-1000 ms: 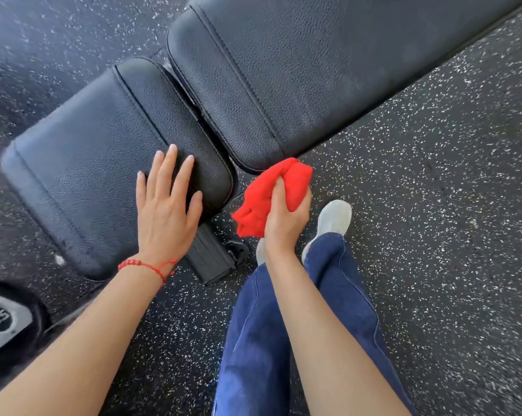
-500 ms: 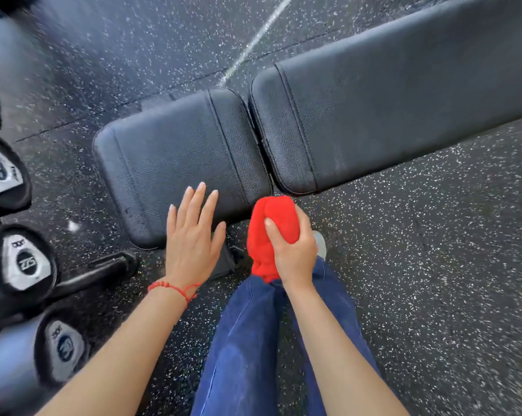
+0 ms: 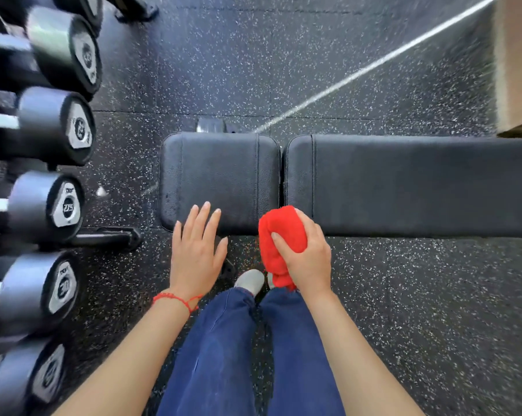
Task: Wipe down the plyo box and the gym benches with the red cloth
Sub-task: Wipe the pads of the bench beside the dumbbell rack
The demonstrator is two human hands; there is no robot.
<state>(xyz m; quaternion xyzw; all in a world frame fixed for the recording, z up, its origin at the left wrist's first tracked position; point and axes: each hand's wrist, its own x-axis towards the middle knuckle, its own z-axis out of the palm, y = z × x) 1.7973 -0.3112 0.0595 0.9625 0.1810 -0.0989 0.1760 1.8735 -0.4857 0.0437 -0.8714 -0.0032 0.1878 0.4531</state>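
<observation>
A black padded gym bench lies across the view, its short seat pad (image 3: 217,178) on the left and its long back pad (image 3: 403,184) on the right. My right hand (image 3: 307,259) grips the bunched red cloth (image 3: 279,235) at the near edge of the bench, by the gap between the two pads. My left hand (image 3: 195,250) has straight fingers whose tips lie over the near edge of the seat pad; whether they touch it is unclear. A wooden box corner (image 3: 517,70), pale tan, shows at the top right.
A rack of dumbbells (image 3: 52,205) lines the left side, close to the seat pad. The floor (image 3: 418,310) is black speckled rubber with a white line across it. My legs in blue jeans (image 3: 223,355) and grey shoes stand right in front of the bench.
The view has swung so the bench now lies level across the frame. My left hand has slid back off the seat pad to its near edge. My right hand keeps its grip on the cloth.
</observation>
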